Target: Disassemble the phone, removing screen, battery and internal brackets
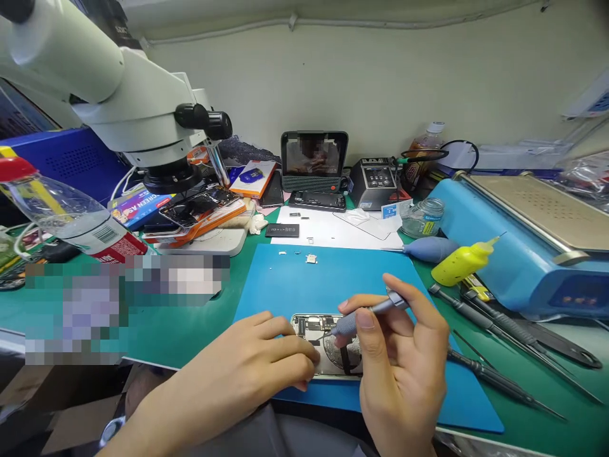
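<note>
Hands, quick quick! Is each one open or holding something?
Left hand: on the phone; can't tell whether it grips.
Right hand: closed, holding a screwdriver.

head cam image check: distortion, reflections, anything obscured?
Head view: white wall conduit bows, likely wide-angle distortion; glossy black rectangular screen carries a person's reflection; blocky pixelation obscures a patch over the green bench mat at left; bare left hand, bare right hand and grey knurled metal screwdriver look fairly sharp.

Ridged matt metal screwdriver (pixel 346 325), smooth matt mat (pixel 285 285), glossy clear-plastic bottle (pixel 66 203), smooth glass jar (pixel 421 219), matt paper sheet (pixel 326 230)
</note>
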A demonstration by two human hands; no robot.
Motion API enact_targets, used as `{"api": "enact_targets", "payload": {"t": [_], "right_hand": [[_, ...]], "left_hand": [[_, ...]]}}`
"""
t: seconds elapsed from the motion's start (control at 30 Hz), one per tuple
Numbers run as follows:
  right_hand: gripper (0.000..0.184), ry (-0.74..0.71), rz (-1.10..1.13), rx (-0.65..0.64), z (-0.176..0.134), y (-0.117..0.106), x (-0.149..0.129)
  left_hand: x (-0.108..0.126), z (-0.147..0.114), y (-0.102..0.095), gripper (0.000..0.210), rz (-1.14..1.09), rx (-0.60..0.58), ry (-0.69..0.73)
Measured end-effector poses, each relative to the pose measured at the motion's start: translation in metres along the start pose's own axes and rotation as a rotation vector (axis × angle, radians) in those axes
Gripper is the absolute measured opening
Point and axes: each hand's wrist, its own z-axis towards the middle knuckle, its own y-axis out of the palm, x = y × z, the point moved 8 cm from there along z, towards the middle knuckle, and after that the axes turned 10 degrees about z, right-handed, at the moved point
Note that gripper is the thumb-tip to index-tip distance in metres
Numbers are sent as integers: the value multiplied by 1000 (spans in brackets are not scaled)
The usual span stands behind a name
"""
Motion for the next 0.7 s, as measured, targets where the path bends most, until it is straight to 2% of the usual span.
{"api": "enact_targets", "payload": {"t": [0.13, 0.37, 0.6, 0.7], "right_hand": [[40, -6, 9, 2, 2, 0, 0], [38, -11, 47, 18, 0, -2, 0], [38, -1, 72, 44, -1, -4, -2], [38, 4, 74, 42, -1, -4, -2]], "left_hand": [[-4, -1, -1, 10, 24, -4, 1], [-10, 5, 14, 9, 74, -30, -21], [-10, 7, 8, 11, 44, -34, 14], [-10, 5, 6, 15, 55, 8, 7]]}}
